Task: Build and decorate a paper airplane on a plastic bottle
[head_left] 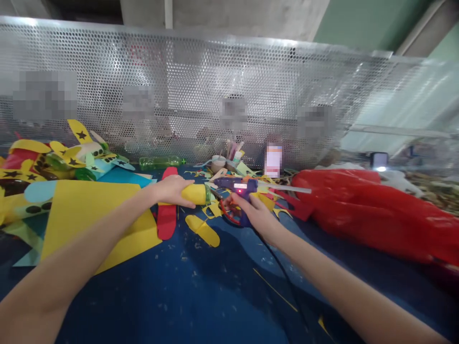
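Observation:
My left hand is wrapped round a yellow-covered bottle piece with a green end. A red strip with rounded ends lies across that piece, beneath my left hand. My right hand grips a dark purple glue gun, its nozzle pointing left towards the green end and a clear glue stick sticking out at its back. Red-handled scissors show beside my right fingers. Just below, a yellow rounded paper piece rests on the blue surface.
Yellow sheets lie at left, near finished paper-and-bottle planes. A green bottle, cups and paper scraps stand along the back. A red plastic bag fills the right. The gun's black cord trails forward.

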`<control>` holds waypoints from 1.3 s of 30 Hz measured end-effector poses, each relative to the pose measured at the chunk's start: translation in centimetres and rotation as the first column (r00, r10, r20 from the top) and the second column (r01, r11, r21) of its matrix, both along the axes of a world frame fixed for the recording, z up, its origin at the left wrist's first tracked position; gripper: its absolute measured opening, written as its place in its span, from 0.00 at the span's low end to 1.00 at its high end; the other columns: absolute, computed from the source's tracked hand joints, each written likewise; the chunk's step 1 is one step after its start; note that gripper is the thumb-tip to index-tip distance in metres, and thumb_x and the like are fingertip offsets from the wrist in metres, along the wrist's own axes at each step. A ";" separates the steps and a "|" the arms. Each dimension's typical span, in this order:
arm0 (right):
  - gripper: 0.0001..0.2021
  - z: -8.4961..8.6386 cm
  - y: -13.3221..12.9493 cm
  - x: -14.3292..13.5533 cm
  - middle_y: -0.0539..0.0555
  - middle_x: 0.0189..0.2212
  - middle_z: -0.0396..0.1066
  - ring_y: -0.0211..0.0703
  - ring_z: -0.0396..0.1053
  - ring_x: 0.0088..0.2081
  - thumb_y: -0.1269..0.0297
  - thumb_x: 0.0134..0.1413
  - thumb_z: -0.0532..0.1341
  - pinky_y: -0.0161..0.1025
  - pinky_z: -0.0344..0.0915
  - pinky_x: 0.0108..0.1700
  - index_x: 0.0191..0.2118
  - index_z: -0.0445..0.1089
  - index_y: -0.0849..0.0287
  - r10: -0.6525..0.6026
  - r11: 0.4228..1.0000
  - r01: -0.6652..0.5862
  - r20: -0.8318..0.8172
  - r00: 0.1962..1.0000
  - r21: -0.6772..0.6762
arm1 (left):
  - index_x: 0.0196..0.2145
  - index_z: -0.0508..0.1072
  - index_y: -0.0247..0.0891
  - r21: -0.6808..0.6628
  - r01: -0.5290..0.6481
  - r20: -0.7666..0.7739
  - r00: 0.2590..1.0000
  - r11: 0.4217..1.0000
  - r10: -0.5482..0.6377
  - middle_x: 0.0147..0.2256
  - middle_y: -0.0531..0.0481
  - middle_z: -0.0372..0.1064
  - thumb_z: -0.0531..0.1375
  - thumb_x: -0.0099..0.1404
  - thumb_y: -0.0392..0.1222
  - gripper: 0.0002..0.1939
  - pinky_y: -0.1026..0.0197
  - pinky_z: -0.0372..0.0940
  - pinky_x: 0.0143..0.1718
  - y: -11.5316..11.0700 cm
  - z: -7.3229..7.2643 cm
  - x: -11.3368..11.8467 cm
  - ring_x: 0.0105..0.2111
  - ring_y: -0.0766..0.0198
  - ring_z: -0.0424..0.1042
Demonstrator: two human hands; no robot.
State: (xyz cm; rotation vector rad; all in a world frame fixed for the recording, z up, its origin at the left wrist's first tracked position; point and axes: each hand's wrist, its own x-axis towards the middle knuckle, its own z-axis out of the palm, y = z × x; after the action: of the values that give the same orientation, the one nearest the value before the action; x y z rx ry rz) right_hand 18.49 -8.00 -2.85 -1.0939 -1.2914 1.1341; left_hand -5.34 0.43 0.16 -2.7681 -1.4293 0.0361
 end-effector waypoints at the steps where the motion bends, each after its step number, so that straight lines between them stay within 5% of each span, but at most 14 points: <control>1: 0.21 -0.2 -0.1 -0.2 0.50 0.24 0.72 0.37 0.68 0.26 0.43 0.44 0.67 0.35 0.67 0.30 0.26 0.71 0.58 0.011 1.000 -0.012 0.068 0.998 0.016 | 0.64 0.62 0.36 0.037 0.008 0.010 1.000 0.999 -0.009 0.57 0.37 0.68 0.60 0.57 0.65 0.44 0.54 0.59 0.54 -0.1 -0.3 0.2 0.57 0.45 0.65; 4: 0.21 -0.7 -0.4 -0.3 0.50 0.21 0.70 0.38 0.66 0.23 0.43 0.50 0.63 0.35 0.64 0.27 0.25 0.70 0.58 -0.024 0.997 -0.002 0.316 0.949 0.081 | 0.57 0.69 0.39 0.143 0.019 0.017 1.000 0.990 -0.022 0.47 0.41 0.75 0.62 0.57 0.62 0.35 0.54 0.62 0.48 -0.5 -0.8 0.7 0.49 0.47 0.71; 9: 0.20 -0.8 -1.2 -0.4 0.51 0.19 0.69 0.40 0.66 0.22 0.46 0.56 0.58 0.35 0.60 0.23 0.25 0.70 0.57 -0.113 0.989 0.042 0.533 0.838 0.144 | 0.53 0.70 0.33 0.264 0.041 -0.006 0.999 0.964 -0.041 0.47 0.38 0.72 0.66 0.51 0.64 0.39 0.49 0.57 0.55 -0.8 -2.0 1.7 0.49 0.45 0.70; 31: 0.20 -1.5 -2.1 -1.4 0.50 0.18 0.69 0.40 0.65 0.22 0.46 0.57 0.58 0.35 0.56 0.23 0.23 0.66 0.57 -0.097 0.990 0.020 0.577 0.811 0.139 | 0.52 0.69 0.29 0.292 0.026 -0.046 0.999 0.956 -0.013 0.47 0.37 0.70 0.65 0.55 0.61 0.37 0.51 0.50 0.57 -1.6 -2.8 2.9 0.48 0.47 0.68; 39: 0.18 -0.5 -2.4 -1.2 0.51 0.18 0.67 0.41 0.64 0.22 0.50 0.59 0.56 0.38 0.57 0.27 0.23 0.65 0.55 -0.204 0.974 0.075 0.682 0.702 0.214 | 0.50 0.68 0.30 0.286 0.029 -0.062 0.998 0.958 -0.012 0.47 0.38 0.70 0.63 0.56 0.62 0.35 0.51 0.52 0.55 -1.4 -2.9 2.8 0.48 0.48 0.69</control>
State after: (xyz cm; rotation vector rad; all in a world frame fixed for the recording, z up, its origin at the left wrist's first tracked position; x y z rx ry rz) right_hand 17.25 -10.37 -3.39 -1.5412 -1.8108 0.4571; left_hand -2.53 -0.97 -2.77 -2.5233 -1.2764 -0.0819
